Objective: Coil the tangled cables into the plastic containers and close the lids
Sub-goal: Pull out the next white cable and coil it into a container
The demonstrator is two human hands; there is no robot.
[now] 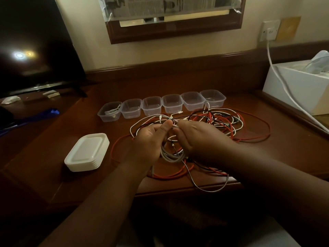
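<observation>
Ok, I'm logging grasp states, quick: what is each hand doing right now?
Left hand: fingers curled round the grey-white cable coil, thumb pressed on top.
Right hand: holds the same coil from the other side; its fingertips are hidden.

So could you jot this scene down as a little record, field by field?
setting: wooden desk by a wall, dark screen at left
containers: six clear tubs in a row, lids off
filled: leftmost tub holds a white cable; the others look empty
lids: white stack, left of the hands
cables: red, white and black tangle on the desk
left hand: grip on a white-grey coil
right hand: grip on the same coil
</observation>
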